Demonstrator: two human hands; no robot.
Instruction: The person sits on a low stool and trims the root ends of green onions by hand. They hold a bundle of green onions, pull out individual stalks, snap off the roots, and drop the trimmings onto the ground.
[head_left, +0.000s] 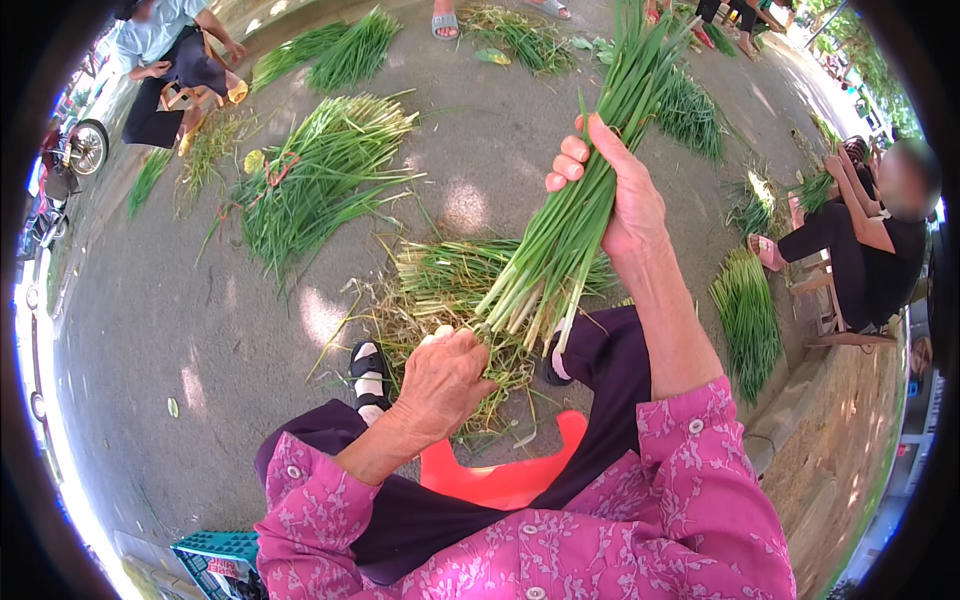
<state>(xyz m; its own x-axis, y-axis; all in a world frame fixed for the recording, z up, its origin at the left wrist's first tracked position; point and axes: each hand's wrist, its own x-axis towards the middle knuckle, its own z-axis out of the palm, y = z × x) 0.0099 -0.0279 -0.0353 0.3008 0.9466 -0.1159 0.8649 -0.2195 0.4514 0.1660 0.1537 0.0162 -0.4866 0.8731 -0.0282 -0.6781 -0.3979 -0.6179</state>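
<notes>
My right hand (626, 180) grips a thick bundle of long green chive-like stalks (559, 236), raised at a slant with the pale cut ends toward me. Curled close below those ends is my left hand (446, 379), its fingertips at the lowest stems. Whether it pinches a strand is hidden by the fingers. Beneath both hands, a second pile of green stalks (450, 262) lies on the pavement, pale ends to the left. Yellowed, dry leaf trimmings (420, 311) are heaped around it between my feet.
A large tied bunch of stalks (315, 172) lies ahead to the left. Another bunch (746, 315) lies at the right, near a seated person (840, 247). A red plastic stool (499, 480) is under me. A green crate (217, 551) stands at lower left. Another person (176, 60) sits far left.
</notes>
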